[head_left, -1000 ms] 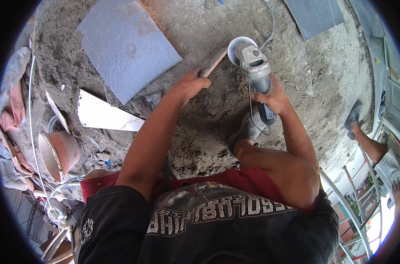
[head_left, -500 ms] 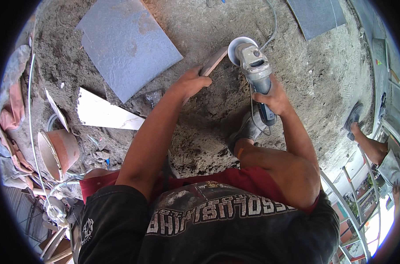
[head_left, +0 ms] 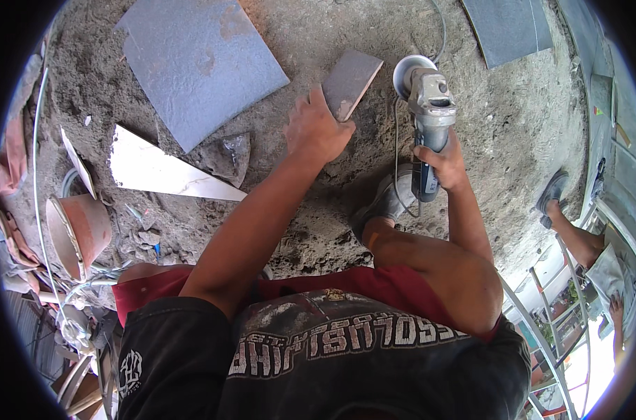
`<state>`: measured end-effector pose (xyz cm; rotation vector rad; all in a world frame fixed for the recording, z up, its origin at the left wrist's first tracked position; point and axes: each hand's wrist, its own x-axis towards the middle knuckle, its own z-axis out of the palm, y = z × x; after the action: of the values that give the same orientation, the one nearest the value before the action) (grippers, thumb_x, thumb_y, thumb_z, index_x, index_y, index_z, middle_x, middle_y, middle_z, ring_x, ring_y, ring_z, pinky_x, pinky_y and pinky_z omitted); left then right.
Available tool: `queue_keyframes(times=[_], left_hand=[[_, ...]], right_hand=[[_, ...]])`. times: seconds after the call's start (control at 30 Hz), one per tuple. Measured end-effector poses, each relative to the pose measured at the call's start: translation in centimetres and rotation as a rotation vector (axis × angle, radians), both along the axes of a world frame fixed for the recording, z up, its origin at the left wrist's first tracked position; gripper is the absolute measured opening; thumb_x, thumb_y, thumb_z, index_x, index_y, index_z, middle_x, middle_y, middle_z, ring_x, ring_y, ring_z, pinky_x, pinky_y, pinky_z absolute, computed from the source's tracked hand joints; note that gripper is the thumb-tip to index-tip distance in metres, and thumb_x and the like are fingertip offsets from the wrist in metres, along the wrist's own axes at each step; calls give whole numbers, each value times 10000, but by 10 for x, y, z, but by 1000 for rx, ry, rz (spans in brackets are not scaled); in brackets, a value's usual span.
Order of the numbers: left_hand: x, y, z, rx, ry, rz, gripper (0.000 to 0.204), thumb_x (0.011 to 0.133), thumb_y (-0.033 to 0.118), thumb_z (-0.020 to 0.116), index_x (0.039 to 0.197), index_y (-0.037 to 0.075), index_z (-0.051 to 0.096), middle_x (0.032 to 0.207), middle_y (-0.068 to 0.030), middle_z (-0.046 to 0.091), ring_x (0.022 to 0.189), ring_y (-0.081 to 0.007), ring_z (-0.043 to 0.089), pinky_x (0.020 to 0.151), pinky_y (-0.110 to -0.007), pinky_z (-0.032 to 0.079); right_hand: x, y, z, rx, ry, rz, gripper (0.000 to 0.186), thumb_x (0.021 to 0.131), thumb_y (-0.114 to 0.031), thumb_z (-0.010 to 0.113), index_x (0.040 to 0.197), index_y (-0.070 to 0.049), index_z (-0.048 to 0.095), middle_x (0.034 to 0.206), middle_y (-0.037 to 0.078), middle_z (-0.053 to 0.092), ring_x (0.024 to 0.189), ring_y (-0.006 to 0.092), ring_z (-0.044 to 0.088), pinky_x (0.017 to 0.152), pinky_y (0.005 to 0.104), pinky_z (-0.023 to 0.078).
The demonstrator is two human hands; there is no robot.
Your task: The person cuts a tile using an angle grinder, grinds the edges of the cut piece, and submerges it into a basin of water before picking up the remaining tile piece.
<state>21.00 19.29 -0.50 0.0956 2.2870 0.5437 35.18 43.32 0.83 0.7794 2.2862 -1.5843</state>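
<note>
Left hand (head_left: 321, 129): fingers curled, partly open, grasping the near end of the piece (head_left: 354, 78), thumb at its lower right corner; some fingertips hidden. Right hand (head_left: 444, 161): fingers wrapped round the body of the grinder (head_left: 433, 108), thumb across its left side

Piece lay between left hand and disc (head_left: 404, 77), apart from the disc. Its long axis ran away from the person and slanted right, far end pointing up-right; the pale long edge faced the disc side. Grinder pointed away from the person, long axis nearly straight, head at the far end, disc on the head's left

Beyond: large grey tile (head_left: 206, 66) left of the piece, white tile (head_left: 167, 168) nearer the person, bucket (head_left: 87, 234) tipped at far left, second grey tile (head_left: 508, 31) at upper right
</note>
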Motion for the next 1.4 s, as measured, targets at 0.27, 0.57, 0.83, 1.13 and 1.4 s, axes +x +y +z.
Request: queue_keyframes(times=[0.27, 0.57, 0.83, 1.13, 1.4], left_hand=[[-5, 4, 11, 3, 275, 38, 957, 778, 407, 799, 1530, 98, 295, 1308, -162, 491, 1223, -361, 517, 988, -543, 422], [-15, 2, 9, 39, 212, 47, 964, 760, 351, 811, 1525, 64, 300, 1325, -214, 497, 1252, -397, 516, 1012, -528, 443], [-27, -20, -38, 329, -261, -1, 793, 729, 356, 733, 1376, -39, 502, 1212, -297, 647, 1162, -403, 635, 1018, -441, 474], [-26, -23, -48, 395, -318, 46, 772, 731, 349, 723, 1357, -49, 509, 1177, -290, 654, 1115, -399, 646, 971, -436, 485], [-36, -22, -31, 387, -380, 28, 796, 757, 334, 711, 1408, -52, 466, 1256, -290, 615, 1181, -377, 606, 1022, -420, 449]], right_hand=[[-3, -6, 15, -200, 37, -179, 610, 743, -146, 738, 1278, 34, 509, 1087, 116, 653, 920, 214, 671, 835, 345, 544], [0, -5, 11, -165, 38, -101, 666, 728, -174, 768, 1301, 27, 493, 1083, 117, 656, 919, 215, 674, 847, 352, 542], [-15, -19, 16, 140, -44, 112, 704, 682, -229, 809, 1271, 28, 523, 1087, 148, 659, 954, 256, 645, 886, 376, 504], [-20, -23, 8, 170, -76, 140, 779, 663, -259, 818, 1318, 33, 513, 1158, 180, 646, 1053, 304, 616, 984, 406, 457], [-21, -11, -2, 148, -70, 129, 766, 679, -285, 811, 1321, 11, 518, 1141, 159, 654, 1025, 279, 619, 965, 383, 465]])
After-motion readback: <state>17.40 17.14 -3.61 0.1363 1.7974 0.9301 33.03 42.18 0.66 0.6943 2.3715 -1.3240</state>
